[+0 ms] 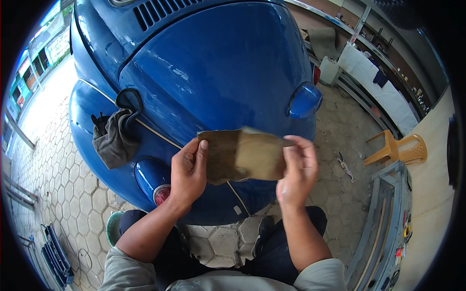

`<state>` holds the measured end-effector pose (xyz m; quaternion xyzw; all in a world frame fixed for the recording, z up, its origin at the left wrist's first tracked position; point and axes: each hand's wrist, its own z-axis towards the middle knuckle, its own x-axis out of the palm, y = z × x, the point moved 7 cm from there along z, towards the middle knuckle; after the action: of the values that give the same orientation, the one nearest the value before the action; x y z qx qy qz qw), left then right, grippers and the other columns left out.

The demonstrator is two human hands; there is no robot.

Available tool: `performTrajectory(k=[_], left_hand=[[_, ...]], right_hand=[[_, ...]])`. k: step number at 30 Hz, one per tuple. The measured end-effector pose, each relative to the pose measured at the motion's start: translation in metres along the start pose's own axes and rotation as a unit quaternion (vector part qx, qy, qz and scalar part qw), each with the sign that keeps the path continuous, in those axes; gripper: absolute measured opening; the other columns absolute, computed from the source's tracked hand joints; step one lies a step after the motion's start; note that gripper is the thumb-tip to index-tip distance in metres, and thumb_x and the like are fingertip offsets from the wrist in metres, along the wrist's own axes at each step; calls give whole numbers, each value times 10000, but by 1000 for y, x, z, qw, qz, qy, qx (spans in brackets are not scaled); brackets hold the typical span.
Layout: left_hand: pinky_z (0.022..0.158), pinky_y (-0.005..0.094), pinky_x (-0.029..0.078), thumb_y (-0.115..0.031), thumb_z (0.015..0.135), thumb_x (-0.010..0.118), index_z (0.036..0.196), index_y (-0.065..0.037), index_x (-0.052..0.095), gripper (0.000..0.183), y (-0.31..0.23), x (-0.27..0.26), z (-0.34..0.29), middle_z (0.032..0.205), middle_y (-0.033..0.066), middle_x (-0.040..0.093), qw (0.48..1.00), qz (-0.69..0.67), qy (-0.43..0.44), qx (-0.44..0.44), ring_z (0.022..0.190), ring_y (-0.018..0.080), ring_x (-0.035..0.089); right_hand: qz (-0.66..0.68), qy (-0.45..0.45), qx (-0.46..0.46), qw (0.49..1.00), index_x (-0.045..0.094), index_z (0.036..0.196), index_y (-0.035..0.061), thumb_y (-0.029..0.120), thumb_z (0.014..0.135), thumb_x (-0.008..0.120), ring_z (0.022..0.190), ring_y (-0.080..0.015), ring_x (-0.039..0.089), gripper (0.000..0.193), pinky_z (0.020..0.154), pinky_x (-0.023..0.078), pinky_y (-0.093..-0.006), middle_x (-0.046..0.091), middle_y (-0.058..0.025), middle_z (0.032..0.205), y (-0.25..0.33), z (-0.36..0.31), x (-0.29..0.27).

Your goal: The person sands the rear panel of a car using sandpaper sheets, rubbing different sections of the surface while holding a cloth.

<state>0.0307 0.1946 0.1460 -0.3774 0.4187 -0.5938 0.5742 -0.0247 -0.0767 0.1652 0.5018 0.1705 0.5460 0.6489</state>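
Observation:
Between my two hands I hold up a creased brown sheet of sandpaper [221,156], with a paler square area on its right half. My left hand [190,167] pinches its left edge, thumb on the near face. At the opposite edge, my right hand [297,169] grips the sheet between thumb and fingers, slightly blurred. Behind the sheet is the rear of a blue rounded car [208,72], with pale scuffs on its lid. A dark grey cloth [115,138] lies on the fender, left of my left hand, above a blue tail light housing [149,177].
A green bucket [114,228] stands by my left leg. On the right are a tan plastic stool [400,148], a grey metal frame [383,213] and pliers [345,167] on the paving. A white jug [330,70] and a cluttered shelf [388,60] stand farther back.

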Motion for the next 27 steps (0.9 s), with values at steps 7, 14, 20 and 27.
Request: performTrajectory(k=[7,14,20,27], left_hand=[[1005,283,579,-261,1349,522,1443,58,772,416,7,18,-12,1234,31,831,991,-116,41,-61,1124,53,682],[1060,288,576,-318,1353,510,1481,49,745,454,-2,22,-15,1273,37,822,983,-130,87,-92,1184,67,691],[1084,310,583,-319,1352,513,1498,50,723,449,8,17,-17,1293,57,819,985,-96,116,-82,1212,93,698],[1070,306,608,-358,1338,556,1510,27,739,459,-2,8,-9,1262,50,850,988,-50,115,-87,1165,101,761]], right_hand=[[-120,83,36,989,767,1273,-31,9,1158,793,906,-51,736,124,800,585,-234,792,-34,1063,-40,-8,30],[-176,113,45,977,693,1289,-12,1,1121,834,861,-64,743,220,771,594,-259,810,-73,1009,-37,-10,35],[-162,171,36,971,624,1327,10,-24,1100,843,856,-73,744,317,757,585,-266,780,-68,1013,-40,-14,42],[-171,191,47,965,615,1303,15,9,1121,837,840,-69,707,287,719,548,-257,747,-55,1013,-35,-10,41]])
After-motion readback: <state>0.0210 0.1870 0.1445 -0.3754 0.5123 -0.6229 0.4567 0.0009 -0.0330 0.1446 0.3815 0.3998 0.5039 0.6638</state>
